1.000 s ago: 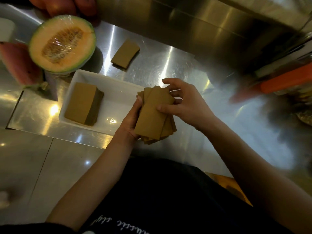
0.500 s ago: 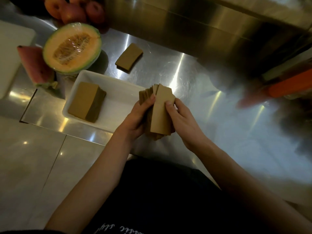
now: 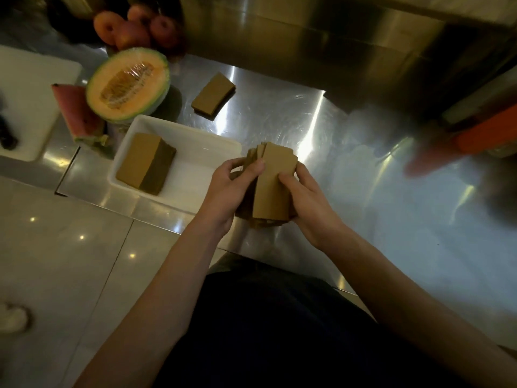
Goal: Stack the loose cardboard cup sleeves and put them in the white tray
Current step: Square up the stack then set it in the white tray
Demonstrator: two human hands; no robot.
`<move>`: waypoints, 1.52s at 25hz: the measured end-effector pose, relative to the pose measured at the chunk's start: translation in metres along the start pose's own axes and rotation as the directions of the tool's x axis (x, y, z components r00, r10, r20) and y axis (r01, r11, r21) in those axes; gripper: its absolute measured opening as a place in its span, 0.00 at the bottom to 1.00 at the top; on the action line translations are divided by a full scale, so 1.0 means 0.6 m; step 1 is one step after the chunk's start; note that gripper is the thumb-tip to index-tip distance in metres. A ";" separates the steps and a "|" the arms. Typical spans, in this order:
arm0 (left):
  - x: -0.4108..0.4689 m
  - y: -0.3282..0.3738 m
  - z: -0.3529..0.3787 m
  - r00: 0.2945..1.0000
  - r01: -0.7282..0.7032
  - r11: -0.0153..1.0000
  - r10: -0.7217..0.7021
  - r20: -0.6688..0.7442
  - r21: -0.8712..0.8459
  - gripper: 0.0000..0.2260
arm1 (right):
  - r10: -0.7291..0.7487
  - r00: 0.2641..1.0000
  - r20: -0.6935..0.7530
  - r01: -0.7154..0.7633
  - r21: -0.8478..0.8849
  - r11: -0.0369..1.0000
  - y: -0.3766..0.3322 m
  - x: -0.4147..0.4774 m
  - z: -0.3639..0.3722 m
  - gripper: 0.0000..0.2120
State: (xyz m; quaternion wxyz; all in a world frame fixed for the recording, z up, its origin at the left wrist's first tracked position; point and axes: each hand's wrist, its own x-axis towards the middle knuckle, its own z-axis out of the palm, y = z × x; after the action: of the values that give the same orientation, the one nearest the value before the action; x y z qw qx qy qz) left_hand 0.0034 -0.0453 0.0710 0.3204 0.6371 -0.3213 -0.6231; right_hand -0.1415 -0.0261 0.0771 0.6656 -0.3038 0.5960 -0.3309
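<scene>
Both hands hold a bundle of brown cardboard cup sleeves (image 3: 272, 189) upright over the steel counter, just right of the white tray (image 3: 195, 141). My left hand (image 3: 232, 186) clasps the bundle's left side and my right hand (image 3: 305, 200) its right side. The sleeves fan slightly at the top. A neat stack of sleeves (image 3: 145, 163) lies in the tray's left half. Another small stack of sleeves (image 3: 214, 93) rests on the counter behind the tray.
A wrapped half melon (image 3: 127, 85) and a watermelon wedge (image 3: 75, 110) sit left of the tray, apples (image 3: 134, 29) behind them. A white cutting board (image 3: 28, 102) lies at far left. Blurred orange items (image 3: 458, 141) are at right. The steel counter (image 3: 363, 177) edge runs in front of me.
The fanned bundle has been turned upright and squeezed tighter between both hands. The camera view has shifted, so the tray and fruit sit lower and further right in the frame.
</scene>
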 end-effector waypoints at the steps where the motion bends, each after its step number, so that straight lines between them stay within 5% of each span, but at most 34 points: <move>1: -0.005 -0.001 0.005 1.000 0.004 1.000 -0.004 0.008 0.001 0.26 | 0.002 1.000 -0.004 -0.002 0.008 1.000 0.001 -0.001 0.001 0.22; 11: 0.012 0.013 -0.014 0.988 -0.131 0.987 0.121 0.100 0.098 0.26 | 0.150 0.988 -0.021 -0.146 0.140 0.979 -0.044 0.028 0.026 0.07; 15: 0.070 0.058 -0.066 0.992 -0.124 0.988 0.120 0.048 0.097 0.32 | 0.086 0.996 -0.035 -0.081 0.118 0.990 -0.087 0.071 0.078 0.07; 22: 0.217 0.159 -0.129 0.985 -0.081 0.960 0.036 0.168 0.269 0.22 | 0.150 0.963 -0.224 -0.114 0.165 0.980 -0.155 0.212 0.182 0.15; 26: 0.316 0.182 -0.153 0.984 -0.053 0.925 -0.015 0.176 0.377 0.22 | 0.230 0.936 -0.266 -0.157 0.270 0.950 -0.184 0.287 0.228 0.11; 30: 0.396 0.199 -0.175 0.976 -0.106 0.884 0.006 0.217 0.455 0.20 | 0.236 0.906 -0.353 -0.159 0.232 0.960 -0.192 0.372 0.256 0.16; 38: 0.496 0.204 -0.202 0.958 -0.157 0.762 -0.039 0.286 0.628 0.23 | 0.294 0.847 -0.443 -0.208 0.232 0.950 -0.194 0.464 0.290 0.10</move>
State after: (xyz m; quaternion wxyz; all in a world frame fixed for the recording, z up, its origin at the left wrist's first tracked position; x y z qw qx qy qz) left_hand 0.1286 -0.3570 -0.0031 0.0526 0.6023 -0.5779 -0.5482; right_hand 0.0419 -0.3175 0.0234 0.5619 -0.0733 0.7431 -0.3558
